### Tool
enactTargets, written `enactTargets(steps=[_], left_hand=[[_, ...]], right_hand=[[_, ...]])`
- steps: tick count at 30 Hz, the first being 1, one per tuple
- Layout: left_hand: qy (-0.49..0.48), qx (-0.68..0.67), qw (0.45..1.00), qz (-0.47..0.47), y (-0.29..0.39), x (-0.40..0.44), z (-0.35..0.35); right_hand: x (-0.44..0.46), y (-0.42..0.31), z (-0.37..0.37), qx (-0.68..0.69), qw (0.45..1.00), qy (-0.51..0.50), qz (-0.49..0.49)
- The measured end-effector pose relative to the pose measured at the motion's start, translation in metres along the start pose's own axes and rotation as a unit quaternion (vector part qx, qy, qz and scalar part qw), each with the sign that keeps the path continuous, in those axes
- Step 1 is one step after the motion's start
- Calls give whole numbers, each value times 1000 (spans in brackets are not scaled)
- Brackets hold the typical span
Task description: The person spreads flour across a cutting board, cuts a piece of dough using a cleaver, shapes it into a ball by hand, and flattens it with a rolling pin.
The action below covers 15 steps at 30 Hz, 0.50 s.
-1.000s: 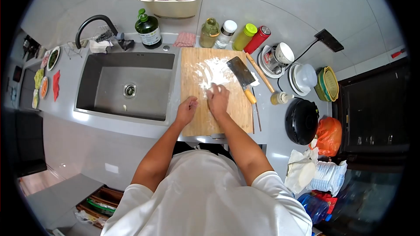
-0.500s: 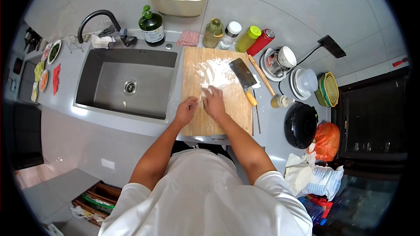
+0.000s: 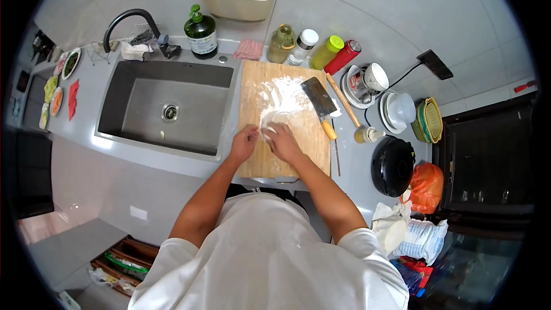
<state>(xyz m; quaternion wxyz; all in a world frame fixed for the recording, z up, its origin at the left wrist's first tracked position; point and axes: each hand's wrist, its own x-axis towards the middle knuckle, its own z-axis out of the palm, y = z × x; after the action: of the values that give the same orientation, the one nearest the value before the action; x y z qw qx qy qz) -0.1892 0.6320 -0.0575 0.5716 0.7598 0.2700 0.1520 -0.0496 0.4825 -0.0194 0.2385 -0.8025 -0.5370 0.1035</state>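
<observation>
A wooden board (image 3: 310,155) lies on the counter, with white flour (image 3: 282,95) spread over its upper middle. My left hand (image 3: 245,142) is over the board's left part, its fingers curled together; anything inside them is hidden. Just to its right, my right hand (image 3: 281,141) rests on the board below the flour, fingers spread and bent, with nothing visible in its grasp. A cleaver (image 3: 318,99) with a yellow handle lies across the board's right side, beyond my right hand. Beside the board is a wooden rolling pin (image 3: 343,100).
The sink (image 3: 166,106) is left of the board. Behind stand a green soap bottle (image 3: 201,35), a pink cloth (image 3: 248,50) and a red flask (image 3: 343,57). To the right are stacked bowls (image 3: 398,109), a black round appliance (image 3: 392,166) and an orange bag (image 3: 426,186).
My right hand has moved left and toward me, away from the flour and closer to my left hand. The view has shifted slightly. The cleaver has stayed on the board.
</observation>
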Motion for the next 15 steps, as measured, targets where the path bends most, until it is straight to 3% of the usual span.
enactTargets(steps=[2,5,8,13,15], left_hand=[[24,-8,1000,13,2,5,1],[33,-26,999,11,8,-2,1],[32,-57,998,4,-9,2,5],[54,-124,990,-34,-28,1,7],[64,-114,991,-35,-37,1,11]], right_hand=[[-11,3,-9,2,1000,4,20],[14,9,-1,19,982,123,142],[57,-4,3,52,976,143,154],[49,-5,8,5,1000,-12,-13],[17,-3,-5,13,999,-41,-18]])
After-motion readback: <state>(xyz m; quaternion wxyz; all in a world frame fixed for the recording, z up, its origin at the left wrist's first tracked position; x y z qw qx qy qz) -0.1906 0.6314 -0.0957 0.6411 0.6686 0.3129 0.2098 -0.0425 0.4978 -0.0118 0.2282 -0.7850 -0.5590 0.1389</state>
